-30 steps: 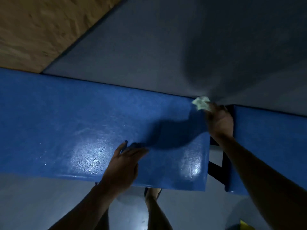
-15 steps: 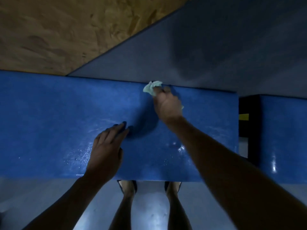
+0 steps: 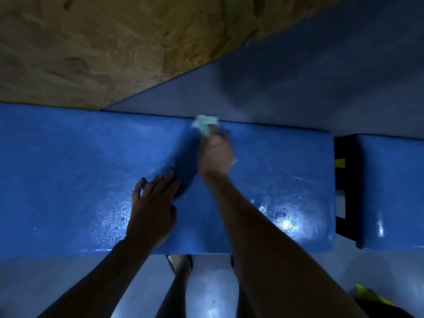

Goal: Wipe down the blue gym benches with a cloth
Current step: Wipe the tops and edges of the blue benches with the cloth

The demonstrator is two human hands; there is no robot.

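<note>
2 benches [image 3: 68,180] [image 3: 390,191], 1 cloth [image 3: 204,123], 2 hands [image 3: 151,212] [image 3: 214,154].

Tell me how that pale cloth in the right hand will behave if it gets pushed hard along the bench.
The cloth looks floppy: it bunches in crumpled folds beyond the right hand. It probably glides easily, since the blue bench shines wet with droplets. Being small and light, it may ball up further rather than spread flat.

Her right hand [image 3: 214,154] presses a pale crumpled cloth [image 3: 205,123] at the blue bench's [image 3: 68,168] far edge; the left hand [image 3: 152,210] lies flat on the wet surface nearby.
</note>
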